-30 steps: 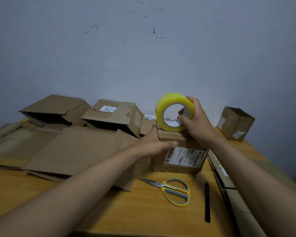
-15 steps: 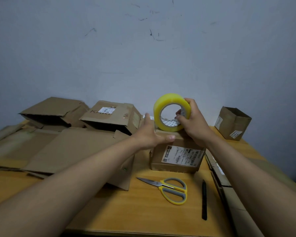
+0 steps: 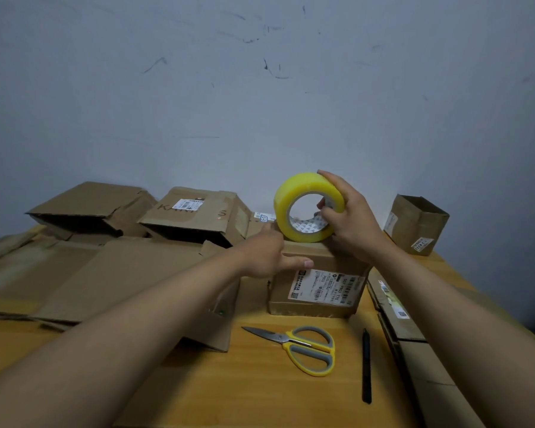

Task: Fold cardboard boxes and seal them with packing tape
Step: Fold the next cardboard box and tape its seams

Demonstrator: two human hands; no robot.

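- We see the right hand (image 3: 351,225) gripping the tape roll (image 3: 308,208), upright on the small box (image 3: 317,285) mid-table.
- Left hand (image 3: 267,254) rests on the box's left top edge, thumb out; its fingers seem fairly straight.
- Scissors (image 3: 303,347) lie nearer.

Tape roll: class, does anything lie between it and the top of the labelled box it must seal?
Nothing visible does. The tape roll, held by the right hand, stands upright on the labelled box, which the left hand steadies.

Right hand (image 3: 349,223) grips tape roll (image 3: 306,208) on box (image 3: 318,288).
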